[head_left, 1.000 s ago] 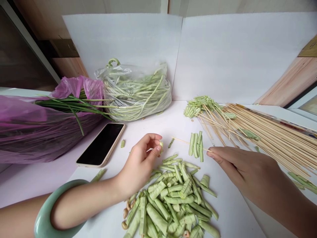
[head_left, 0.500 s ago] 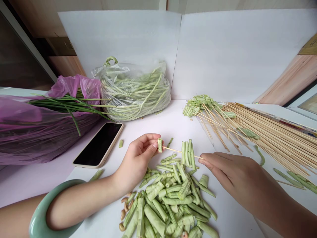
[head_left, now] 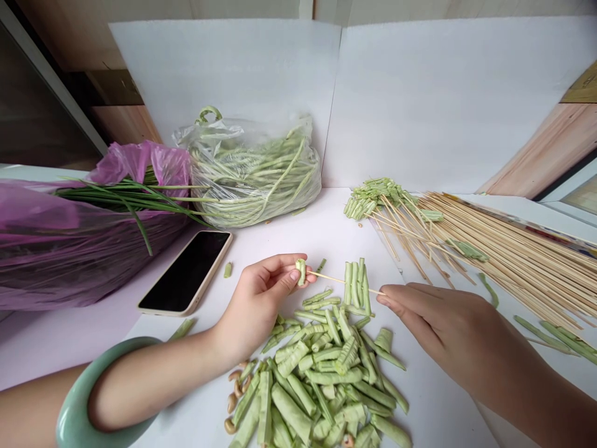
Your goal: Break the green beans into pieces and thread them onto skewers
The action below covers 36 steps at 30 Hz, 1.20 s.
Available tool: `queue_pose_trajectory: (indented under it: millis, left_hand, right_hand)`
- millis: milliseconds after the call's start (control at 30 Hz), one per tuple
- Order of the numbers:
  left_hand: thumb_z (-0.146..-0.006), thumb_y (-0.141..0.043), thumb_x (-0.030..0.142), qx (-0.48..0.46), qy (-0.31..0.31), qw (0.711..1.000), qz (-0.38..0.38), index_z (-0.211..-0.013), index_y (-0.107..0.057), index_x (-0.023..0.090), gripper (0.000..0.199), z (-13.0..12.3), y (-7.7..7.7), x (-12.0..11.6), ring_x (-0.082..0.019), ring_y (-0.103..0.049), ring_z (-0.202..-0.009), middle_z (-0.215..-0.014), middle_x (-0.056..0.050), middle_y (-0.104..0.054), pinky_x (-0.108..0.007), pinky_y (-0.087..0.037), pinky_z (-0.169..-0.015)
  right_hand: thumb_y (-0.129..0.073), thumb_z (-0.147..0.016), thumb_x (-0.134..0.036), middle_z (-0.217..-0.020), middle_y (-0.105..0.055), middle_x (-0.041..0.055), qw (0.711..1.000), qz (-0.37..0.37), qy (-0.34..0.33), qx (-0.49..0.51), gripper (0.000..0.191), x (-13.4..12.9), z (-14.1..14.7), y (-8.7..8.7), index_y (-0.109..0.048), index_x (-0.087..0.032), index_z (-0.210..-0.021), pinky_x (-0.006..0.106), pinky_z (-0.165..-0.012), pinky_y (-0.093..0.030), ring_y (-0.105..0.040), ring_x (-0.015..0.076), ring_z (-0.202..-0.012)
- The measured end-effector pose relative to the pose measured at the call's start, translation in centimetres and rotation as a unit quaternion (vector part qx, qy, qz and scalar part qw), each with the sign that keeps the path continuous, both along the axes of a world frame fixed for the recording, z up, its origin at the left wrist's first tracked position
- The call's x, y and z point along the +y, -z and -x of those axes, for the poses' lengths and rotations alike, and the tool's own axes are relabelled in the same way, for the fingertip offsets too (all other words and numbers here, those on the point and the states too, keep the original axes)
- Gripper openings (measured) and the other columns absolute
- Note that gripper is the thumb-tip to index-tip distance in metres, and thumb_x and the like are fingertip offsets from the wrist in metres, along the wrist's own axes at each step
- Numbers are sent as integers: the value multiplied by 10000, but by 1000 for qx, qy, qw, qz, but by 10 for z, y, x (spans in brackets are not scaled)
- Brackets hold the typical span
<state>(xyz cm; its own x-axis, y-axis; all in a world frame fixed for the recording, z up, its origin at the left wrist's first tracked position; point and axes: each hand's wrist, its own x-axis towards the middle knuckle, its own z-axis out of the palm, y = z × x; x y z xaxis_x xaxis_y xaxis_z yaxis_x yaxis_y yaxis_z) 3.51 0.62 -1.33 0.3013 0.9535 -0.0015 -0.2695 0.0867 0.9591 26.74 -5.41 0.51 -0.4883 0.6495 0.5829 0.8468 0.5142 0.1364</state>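
My left hand [head_left: 268, 289] pinches a short piece of green bean [head_left: 301, 272] between thumb and fingers, at the tip of a thin wooden skewer [head_left: 326, 277]. The skewer's other end is in my right hand [head_left: 433, 317], whose fingers are closed around it. Several cut bean pieces [head_left: 357, 283] are threaded side by side on the skewer near my right fingertips. Under both hands spreads a heap of cut bean pieces [head_left: 321, 379] on the white surface. A pale green bangle [head_left: 77, 404] circles my left forearm.
A phone [head_left: 186, 274] lies left of my left hand. Behind stand a clear bag of long beans [head_left: 256, 174] and a purple bag [head_left: 41, 249] with green stalks. At right lie filled bean skewers [head_left: 382, 196] and many bare wooden skewers [head_left: 508, 255].
My right hand has shifted slightly to the right with the skewer and its threaded pieces. My left hand still pinches the bean piece at the tip.
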Motion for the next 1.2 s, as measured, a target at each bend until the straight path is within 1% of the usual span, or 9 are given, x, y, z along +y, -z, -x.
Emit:
queue_pose_trajectory:
  millis: [167,300,433,567,700,800,967,1100,1200]
  left_hand:
    - [-753,-762,291,0,3,1000,4,-976,-706,120,286,0,4,1,-153,-654,-827,-851,-52,-726,-260,-494,-842]
    - [-756,-764,307,10,6,1000,4,-977,-712,126,291,1,4,0,-143,-661,-820,-850,-50,-740,-236,-499,-828]
    - [-745,-771,266,34,0,999,-15,-898,-741,133,205,2,1,-1,-136,-668,-805,-839,-44,-754,-214,-508,-805]
    - [-722,-784,257,43,9,999,-29,-817,-757,132,159,0,-3,-2,-167,-687,-797,-849,-60,-763,-243,-540,-765]
    - [-702,-812,270,17,29,999,-10,-874,-753,132,229,-1,-3,-3,-172,-709,-765,-782,-54,-764,-260,-555,-775]
    - [-711,-811,270,-7,61,998,16,-909,-749,135,248,-2,-4,-6,-159,-719,-759,-773,-48,-766,-233,-559,-761]
    - [-731,-797,250,-12,109,993,41,-928,-760,129,234,-4,-7,-9,-130,-705,-740,-815,-49,-771,-188,-555,-730]
    - [-735,-793,242,-7,111,993,45,-924,-754,122,228,-4,-6,-10,-119,-687,-737,-804,-39,-762,-178,-542,-724]
    - [-724,-802,234,-1,106,994,42,-989,-719,117,302,-2,-4,-10,-94,-654,-673,-740,-12,-733,-166,-521,-667]
  right_hand:
    - [-346,-918,-98,-691,-751,54,1000,9,-5,-1,353,1,2,-1,-648,-190,-761,243,-443,-542,-709,189,-522]
    - [-344,-907,-85,-696,-753,56,1000,5,-1,2,355,1,3,0,-641,-190,-743,241,-452,-541,-713,188,-532]
    - [-365,-891,-71,-705,-750,50,1000,13,-2,2,322,0,3,0,-638,-192,-769,245,-467,-540,-704,184,-529]
    - [-361,-858,-40,-688,-740,55,1000,20,-12,4,331,-1,4,0,-640,-183,-754,249,-450,-529,-696,186,-521]
    - [-369,-839,-20,-684,-730,51,999,27,-15,10,322,-1,4,0,-631,-181,-744,244,-469,-514,-686,176,-528]
    - [-376,-848,-13,-668,-710,46,999,35,-26,25,313,-2,5,3,-617,-178,-738,232,-491,-490,-666,159,-535]
    - [-386,-888,-38,-512,-549,-22,996,83,-22,39,292,-6,12,8,-605,-175,-753,221,-453,-399,-527,118,-425]
    - [-394,-890,-36,-519,-535,-22,993,105,-20,51,291,-7,16,10,-606,-166,-738,215,-475,-400,-534,114,-445]
    - [-396,-903,-46,-513,-526,-24,993,101,-20,58,289,-8,18,11,-603,-162,-738,218,-474,-400,-527,113,-435]
